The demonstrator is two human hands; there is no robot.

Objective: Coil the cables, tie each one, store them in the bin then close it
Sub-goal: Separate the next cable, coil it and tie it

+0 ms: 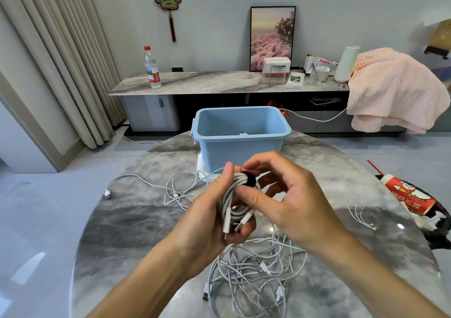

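White coiled USB cable (234, 205), black tie (249, 179) round its top: gripped in left hand (210, 220) above marble table (122, 220); right hand (290, 203) fingers pinch the tie. Loose white cables (253, 276) below. Blue bin (240, 137) open beyond, on its white lid (202, 171).

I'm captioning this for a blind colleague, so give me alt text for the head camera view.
Two bare hands hold a coiled white cable over a round marble table: the left hand grips the coil while the right hand works a black tie around it. Behind sits an open blue bin; loose white cables lie tangled nearer the camera.
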